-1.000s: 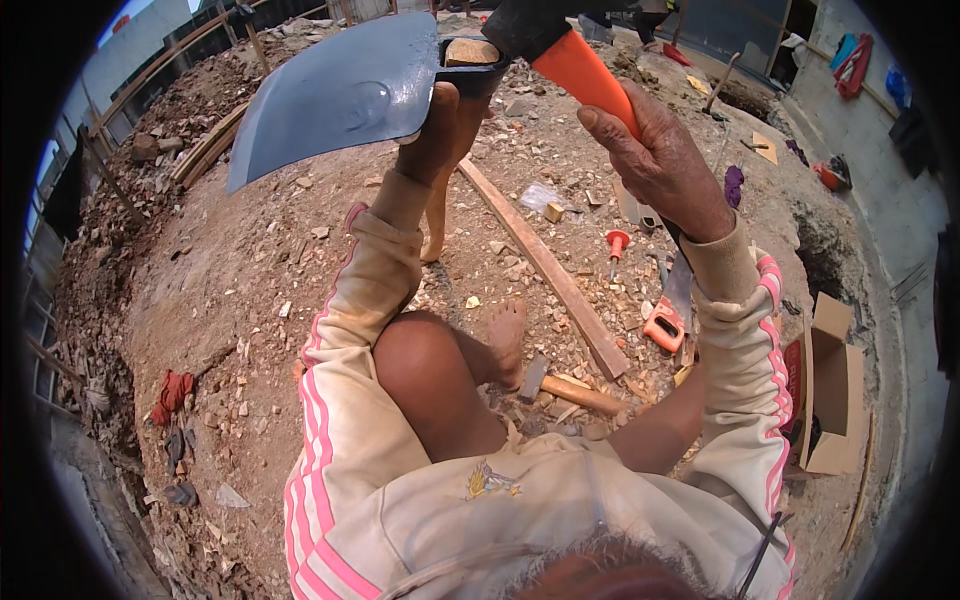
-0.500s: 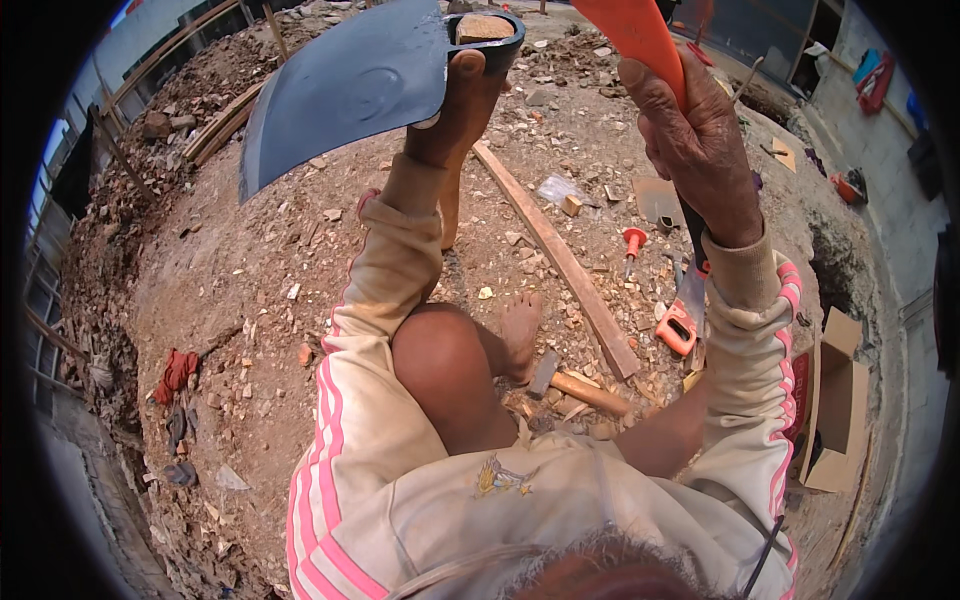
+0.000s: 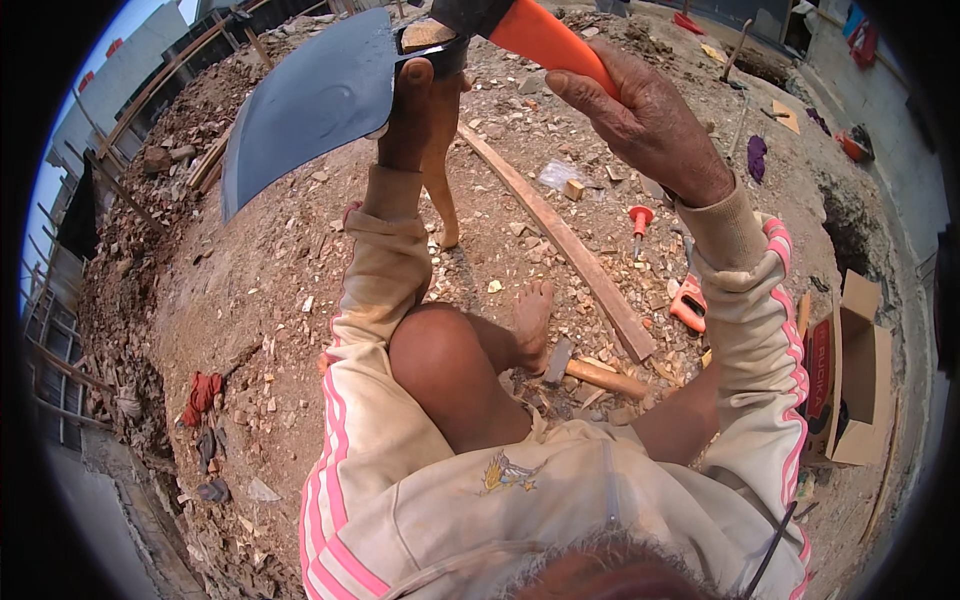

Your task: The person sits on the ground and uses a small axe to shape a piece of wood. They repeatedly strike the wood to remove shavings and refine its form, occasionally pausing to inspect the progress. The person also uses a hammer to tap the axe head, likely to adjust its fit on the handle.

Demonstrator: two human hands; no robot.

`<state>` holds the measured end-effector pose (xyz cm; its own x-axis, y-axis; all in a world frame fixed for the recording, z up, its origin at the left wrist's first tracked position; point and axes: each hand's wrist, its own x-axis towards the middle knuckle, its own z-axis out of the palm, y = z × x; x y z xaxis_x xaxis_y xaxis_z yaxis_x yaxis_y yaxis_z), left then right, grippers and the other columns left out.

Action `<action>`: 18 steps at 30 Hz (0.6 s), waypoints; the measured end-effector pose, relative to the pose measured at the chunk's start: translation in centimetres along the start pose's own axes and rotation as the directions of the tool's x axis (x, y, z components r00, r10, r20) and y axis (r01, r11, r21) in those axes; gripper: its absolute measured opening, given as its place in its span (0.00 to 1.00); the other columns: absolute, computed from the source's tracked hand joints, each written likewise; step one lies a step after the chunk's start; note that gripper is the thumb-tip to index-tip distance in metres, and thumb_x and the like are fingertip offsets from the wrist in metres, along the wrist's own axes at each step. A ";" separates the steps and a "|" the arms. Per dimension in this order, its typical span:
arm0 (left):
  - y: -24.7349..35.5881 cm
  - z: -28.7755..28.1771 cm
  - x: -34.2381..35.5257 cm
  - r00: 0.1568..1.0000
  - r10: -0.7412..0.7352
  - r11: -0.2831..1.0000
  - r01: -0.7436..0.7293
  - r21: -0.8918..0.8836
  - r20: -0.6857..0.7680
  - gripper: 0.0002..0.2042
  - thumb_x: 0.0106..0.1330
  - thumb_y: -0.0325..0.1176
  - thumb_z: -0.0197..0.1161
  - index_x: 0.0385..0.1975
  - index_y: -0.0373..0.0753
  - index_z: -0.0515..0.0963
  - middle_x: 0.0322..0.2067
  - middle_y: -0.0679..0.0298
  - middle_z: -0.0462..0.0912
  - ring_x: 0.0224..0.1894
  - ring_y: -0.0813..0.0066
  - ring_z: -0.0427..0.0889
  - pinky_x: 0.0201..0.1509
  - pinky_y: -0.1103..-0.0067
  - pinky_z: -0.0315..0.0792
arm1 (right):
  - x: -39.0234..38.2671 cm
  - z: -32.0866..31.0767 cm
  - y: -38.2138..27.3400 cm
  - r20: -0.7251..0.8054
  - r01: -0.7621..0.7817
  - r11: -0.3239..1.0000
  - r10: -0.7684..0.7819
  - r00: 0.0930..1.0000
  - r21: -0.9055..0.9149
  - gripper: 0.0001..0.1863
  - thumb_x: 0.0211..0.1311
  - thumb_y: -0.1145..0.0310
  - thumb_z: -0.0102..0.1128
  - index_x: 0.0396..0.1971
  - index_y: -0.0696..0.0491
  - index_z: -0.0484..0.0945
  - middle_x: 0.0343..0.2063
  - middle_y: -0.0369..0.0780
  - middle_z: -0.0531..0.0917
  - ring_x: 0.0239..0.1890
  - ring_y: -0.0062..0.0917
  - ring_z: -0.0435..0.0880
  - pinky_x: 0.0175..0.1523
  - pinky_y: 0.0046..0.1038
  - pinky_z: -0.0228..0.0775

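My left hand is closed round the neck of a hoe, just below the collar. The hoe's broad dark blade spreads to the left, and the end of its wooden handle shows inside the collar. The rest of the handle slants down behind my wrist to the ground. My right hand grips an orange-handled hammer, thumb along the handle. Its black head, partly cut off by the upper edge, is right at the collar; whether they touch I cannot tell.
Between my legs lies a wooden-handled hammer among wood chips. A long wooden plank crosses the rubble ahead. To its right are a chisel with a red guard and an orange-handled saw. An open cardboard box stands at right.
My right hand has swung the orange-handled hammer left and down, bringing its head to the hoe's collar. My left hand and the hoe have shifted slightly left.
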<state>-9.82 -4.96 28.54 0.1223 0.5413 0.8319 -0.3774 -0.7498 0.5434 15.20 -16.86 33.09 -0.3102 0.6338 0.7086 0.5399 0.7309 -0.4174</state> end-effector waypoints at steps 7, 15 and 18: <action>0.8 0.0 0.9 1.000 0.013 0.967 -0.019 0.255 0.026 0.48 0.57 0.78 0.53 0.51 0.29 0.75 0.34 0.56 0.84 0.33 0.65 0.85 0.39 0.70 0.81 | 0.9 0.9 0.6 -0.117 0.081 0.997 -0.081 0.990 0.003 0.21 0.71 0.50 0.58 0.42 0.55 0.78 0.22 0.45 0.78 0.25 0.35 0.79 0.33 0.37 0.70; 0.3 -5.6 3.5 0.970 0.010 0.899 0.097 0.427 -0.242 0.47 0.61 0.80 0.39 0.50 0.34 0.74 0.35 0.54 0.85 0.36 0.61 0.87 0.44 0.68 0.82 | -10.3 1.5 4.7 0.047 -0.428 0.816 0.447 0.893 0.389 0.20 0.73 0.52 0.58 0.42 0.57 0.77 0.25 0.40 0.77 0.23 0.25 0.75 0.31 0.33 0.68; 1.0 -9.6 5.9 0.903 0.130 0.867 0.096 0.489 -0.409 0.43 0.64 0.77 0.35 0.40 0.35 0.74 0.25 0.56 0.83 0.26 0.63 0.85 0.32 0.71 0.81 | -18.3 5.1 10.6 0.105 -0.660 0.666 0.672 0.733 0.348 0.17 0.72 0.55 0.59 0.42 0.57 0.77 0.24 0.40 0.78 0.20 0.23 0.73 0.27 0.29 0.66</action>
<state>-18.28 1.15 32.93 -0.3138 0.5467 0.7763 0.1340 -0.7840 0.6062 22.58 -19.42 12.84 0.0539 0.9824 0.1791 0.2919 0.1560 -0.9436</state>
